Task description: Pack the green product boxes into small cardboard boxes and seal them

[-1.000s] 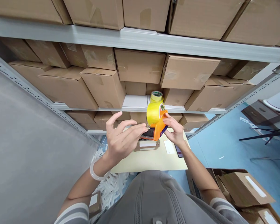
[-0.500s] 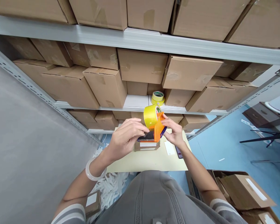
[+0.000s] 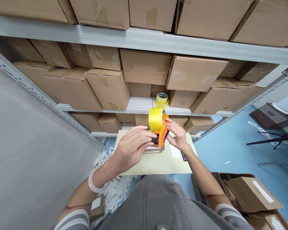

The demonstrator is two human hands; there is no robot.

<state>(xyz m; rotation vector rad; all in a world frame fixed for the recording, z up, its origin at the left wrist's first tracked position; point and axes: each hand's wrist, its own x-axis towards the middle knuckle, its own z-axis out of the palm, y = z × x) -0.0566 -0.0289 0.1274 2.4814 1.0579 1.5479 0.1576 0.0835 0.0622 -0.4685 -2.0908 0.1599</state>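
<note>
An orange tape dispenser (image 3: 162, 134) carrying a wide yellow tape roll (image 3: 156, 119) is held up between my hands above the table. My right hand (image 3: 177, 134) grips its right side, thumb below and fingers on the orange side plate. With fingers and thumb closed, my left hand (image 3: 134, 145) pinches the dark front part at the dispenser's left end. Just beneath it, a small cardboard box (image 3: 156, 150) with a white label lies on the table, mostly hidden by the left hand and the dispenser.
Shelves ahead hold many cardboard boxes (image 3: 147, 67) and spare yellow tape rolls (image 3: 162, 99). On the pale table (image 3: 158, 166) lie a white card (image 3: 174, 151) and a phone (image 3: 183, 156). White paper strips (image 3: 116, 191) cover the floor at left; an open carton (image 3: 235, 175) of boxes stands at right.
My left hand has moved right and wrapped closer around the dispenser's dark front part. The dispenser has turned slightly, and the box below is more covered.
</note>
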